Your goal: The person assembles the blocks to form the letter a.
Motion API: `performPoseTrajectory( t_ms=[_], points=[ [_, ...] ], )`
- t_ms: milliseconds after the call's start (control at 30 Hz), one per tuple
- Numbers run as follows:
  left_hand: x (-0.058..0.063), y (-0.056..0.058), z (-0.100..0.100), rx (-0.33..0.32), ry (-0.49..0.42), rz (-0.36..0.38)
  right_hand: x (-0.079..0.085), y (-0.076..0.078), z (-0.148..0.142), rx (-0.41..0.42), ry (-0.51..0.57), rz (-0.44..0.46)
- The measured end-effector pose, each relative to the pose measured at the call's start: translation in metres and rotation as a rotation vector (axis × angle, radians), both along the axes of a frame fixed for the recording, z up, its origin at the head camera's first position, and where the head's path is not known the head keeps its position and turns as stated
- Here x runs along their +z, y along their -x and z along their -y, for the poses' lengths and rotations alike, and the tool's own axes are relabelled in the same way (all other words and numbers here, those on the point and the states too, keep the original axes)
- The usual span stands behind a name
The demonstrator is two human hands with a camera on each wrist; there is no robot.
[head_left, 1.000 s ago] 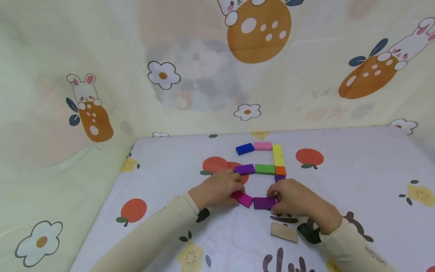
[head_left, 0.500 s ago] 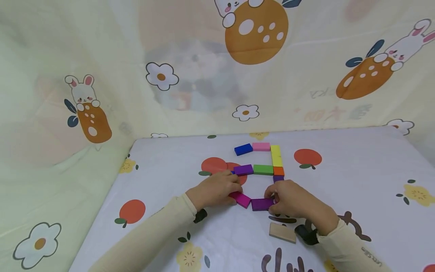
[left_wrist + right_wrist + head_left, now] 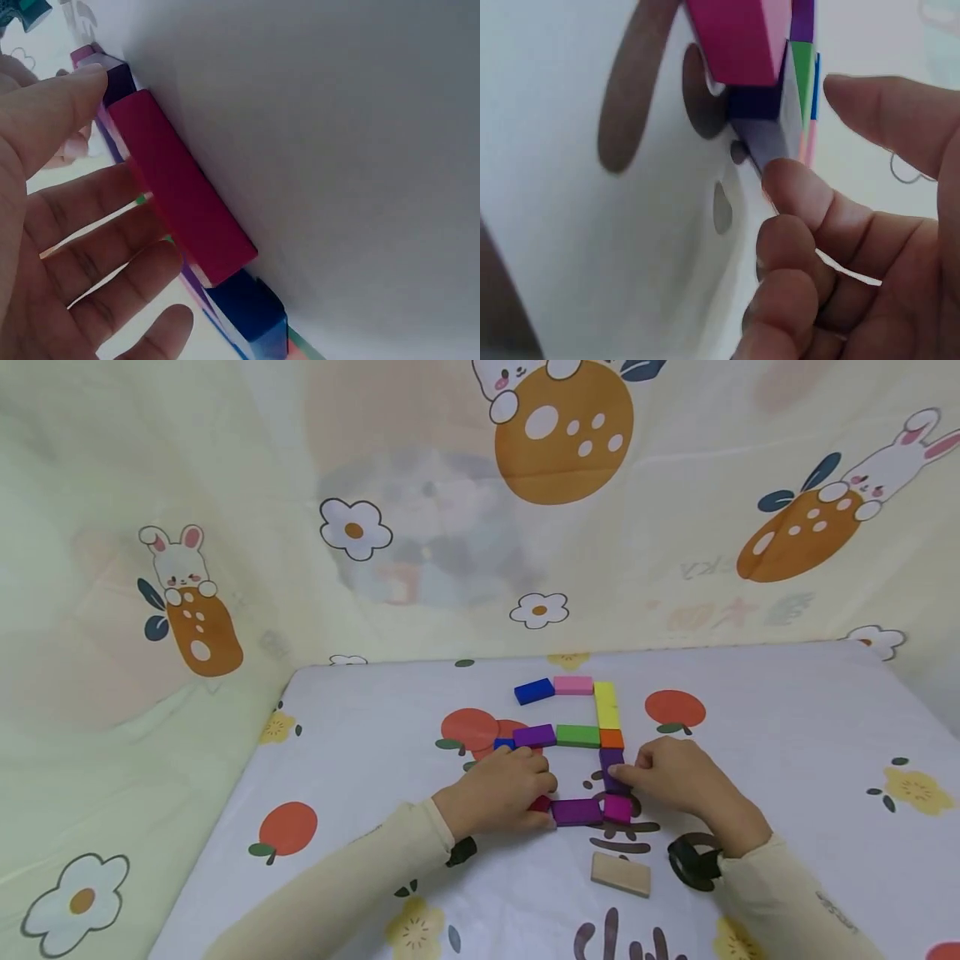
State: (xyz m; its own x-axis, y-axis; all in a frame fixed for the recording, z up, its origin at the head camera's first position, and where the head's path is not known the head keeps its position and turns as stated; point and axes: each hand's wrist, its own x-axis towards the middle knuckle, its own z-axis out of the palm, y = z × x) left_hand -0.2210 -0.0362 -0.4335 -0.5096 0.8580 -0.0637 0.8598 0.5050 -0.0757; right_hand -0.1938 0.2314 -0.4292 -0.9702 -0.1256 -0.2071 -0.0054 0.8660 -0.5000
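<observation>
My left hand (image 3: 498,789) lies over a magenta block (image 3: 180,187) at the lower left of the block outline. In the left wrist view its fairly straight fingers touch that block's side, while the thumb meets the adjoining purple block (image 3: 576,812). A short magenta block (image 3: 618,809) forms the lower right corner. Above it runs a dark purple block (image 3: 611,770). My right hand (image 3: 686,785) is beside this one; in the right wrist view the index fingertip is against or just beside its side, thumb apart, nothing held.
Orange (image 3: 611,738), yellow (image 3: 607,705), green (image 3: 577,736), purple (image 3: 533,736), blue (image 3: 534,692) and pink (image 3: 573,685) blocks continue the outline. Part of another blue block (image 3: 504,743) shows above the left hand. A plain wooden block (image 3: 621,874) lies nearer on the patterned cloth (image 3: 360,718).
My right hand has released the lower right corner and moved up and right, uncovering the short magenta and dark purple blocks. My left hand has shifted right over its magenta block.
</observation>
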Motion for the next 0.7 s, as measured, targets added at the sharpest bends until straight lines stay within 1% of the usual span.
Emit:
performPoseTrajectory(
  t_ms=[133, 267, 367, 500, 700],
  points=[
    [-0.0017, -0.0011, -0.0027, 0.013, 0.012, 0.000, -0.0040, 0.0033, 0.0053, -0.016, -0.018, 0.050],
    [-0.0023, -0.0016, -0.0034, 0.000, 0.006, 0.017, -0.0052, 0.0051, 0.0080, -0.031, -0.045, 0.079],
    [-0.0030, -0.0020, -0.0037, -0.010, 0.006, 0.022, -0.0046, 0.0057, 0.0080, -0.028, -0.054, 0.077],
    [-0.0043, -0.0017, -0.0041, -0.006, 0.011, 0.017, -0.0038, 0.0061, 0.0091, -0.026, -0.053, 0.072],
    [-0.0049, -0.0014, -0.0044, -0.005, 0.008, 0.023, -0.0028, 0.0069, 0.0088, -0.027, -0.084, 0.067]
  ],
)
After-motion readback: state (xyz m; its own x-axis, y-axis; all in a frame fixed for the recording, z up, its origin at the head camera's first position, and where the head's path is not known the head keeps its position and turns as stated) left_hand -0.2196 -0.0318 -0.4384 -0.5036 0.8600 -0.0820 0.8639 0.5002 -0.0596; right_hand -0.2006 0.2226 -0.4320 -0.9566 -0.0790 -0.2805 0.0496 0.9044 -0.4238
